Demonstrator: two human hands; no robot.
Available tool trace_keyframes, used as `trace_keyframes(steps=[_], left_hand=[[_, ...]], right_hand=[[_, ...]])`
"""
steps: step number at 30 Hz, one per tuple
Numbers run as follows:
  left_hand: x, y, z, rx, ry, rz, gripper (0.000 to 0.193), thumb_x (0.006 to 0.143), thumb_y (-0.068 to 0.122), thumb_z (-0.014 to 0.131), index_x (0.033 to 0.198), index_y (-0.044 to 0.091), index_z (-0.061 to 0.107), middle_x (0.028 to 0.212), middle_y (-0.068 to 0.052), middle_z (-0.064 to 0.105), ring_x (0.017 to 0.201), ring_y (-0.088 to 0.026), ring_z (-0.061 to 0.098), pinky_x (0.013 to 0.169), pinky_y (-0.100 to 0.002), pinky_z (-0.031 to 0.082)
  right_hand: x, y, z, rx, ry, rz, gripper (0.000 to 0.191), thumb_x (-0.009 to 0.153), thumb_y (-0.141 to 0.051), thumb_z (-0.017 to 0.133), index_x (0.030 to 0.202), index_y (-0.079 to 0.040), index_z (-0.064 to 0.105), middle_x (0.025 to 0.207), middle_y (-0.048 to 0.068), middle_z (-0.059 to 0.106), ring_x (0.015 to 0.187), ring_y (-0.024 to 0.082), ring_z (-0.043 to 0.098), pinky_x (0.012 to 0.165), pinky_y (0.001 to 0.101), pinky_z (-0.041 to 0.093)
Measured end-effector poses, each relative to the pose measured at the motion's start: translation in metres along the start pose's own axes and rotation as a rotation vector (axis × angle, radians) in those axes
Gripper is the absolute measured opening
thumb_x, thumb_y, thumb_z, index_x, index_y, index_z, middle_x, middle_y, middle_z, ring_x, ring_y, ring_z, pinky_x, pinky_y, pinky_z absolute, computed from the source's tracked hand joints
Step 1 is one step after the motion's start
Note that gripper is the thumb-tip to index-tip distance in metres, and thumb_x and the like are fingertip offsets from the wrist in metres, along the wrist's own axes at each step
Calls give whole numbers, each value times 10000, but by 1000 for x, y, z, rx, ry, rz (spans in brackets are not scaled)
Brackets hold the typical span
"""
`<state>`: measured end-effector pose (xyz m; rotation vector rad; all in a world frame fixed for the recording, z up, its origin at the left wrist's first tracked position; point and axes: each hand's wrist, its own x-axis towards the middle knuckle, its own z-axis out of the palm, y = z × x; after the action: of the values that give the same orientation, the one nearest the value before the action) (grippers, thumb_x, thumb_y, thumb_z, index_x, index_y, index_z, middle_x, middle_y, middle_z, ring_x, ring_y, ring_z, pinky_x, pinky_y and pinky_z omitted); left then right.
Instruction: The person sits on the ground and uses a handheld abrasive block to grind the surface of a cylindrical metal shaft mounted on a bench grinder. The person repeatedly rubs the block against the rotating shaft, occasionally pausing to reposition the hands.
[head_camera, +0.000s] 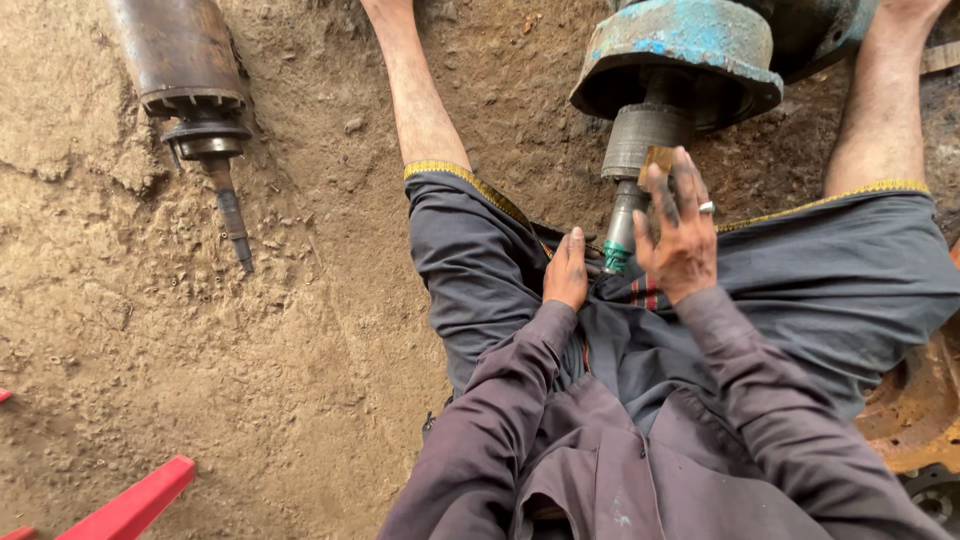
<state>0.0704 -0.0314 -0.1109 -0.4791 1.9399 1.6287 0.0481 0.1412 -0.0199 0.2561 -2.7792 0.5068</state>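
Note:
I sit on dirt ground with my legs apart. Between them lies a blue-painted pump part (690, 50) with a grey metal shaft (628, 200) that points toward me and ends in a green tip (616, 257). My right hand (678, 230), grimy and with a ring on one finger, presses a small brownish piece (655, 160), perhaps sandpaper, against the shaft. My left hand (567, 270) rests on my lap just left of the shaft's green tip and may steady it; I cannot tell if it grips.
A rusty cylindrical motor part (185, 60) with a thin shaft (230, 215) lies on the dirt at the upper left. A red bar (135, 505) sticks in at the lower left. A rusty orange metal piece (915, 410) sits by my right thigh.

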Motion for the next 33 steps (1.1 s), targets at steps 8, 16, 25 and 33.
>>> trace_keyframes(steps=[8,16,25,33], left_hand=[[0,5,1,-45,-21,-21,661,1064,587,333,1212,49,688,936,-93,719,814,-195,688,777,-333,541],[2,2,-1,-107,-30,-43,652,1059,577,338,1195,39,682,932,-87,720,778,-182,705,740,-332,562],[3,3,1,17,-33,-59,704,1048,601,319,1190,13,679,982,-129,736,854,-260,709,793,-389,545],[10,-13,2,137,18,-35,733,1039,623,304,1313,33,641,1197,-226,717,1136,-395,646,961,-447,474]], right_hand=[[23,22,-17,1,-119,-29,400,1053,-54,706,1452,-57,678,1474,66,651,1301,290,584,1118,417,505],[20,24,-6,-106,66,130,213,1027,-171,752,1238,-143,740,1187,71,727,1169,272,641,1047,410,472],[20,25,10,-272,20,201,230,1010,-280,775,1213,-181,733,1160,50,741,1034,241,630,946,407,452],[41,21,-14,-207,-8,191,120,1022,-150,734,1138,-120,718,1075,57,730,1061,239,627,980,412,425]])
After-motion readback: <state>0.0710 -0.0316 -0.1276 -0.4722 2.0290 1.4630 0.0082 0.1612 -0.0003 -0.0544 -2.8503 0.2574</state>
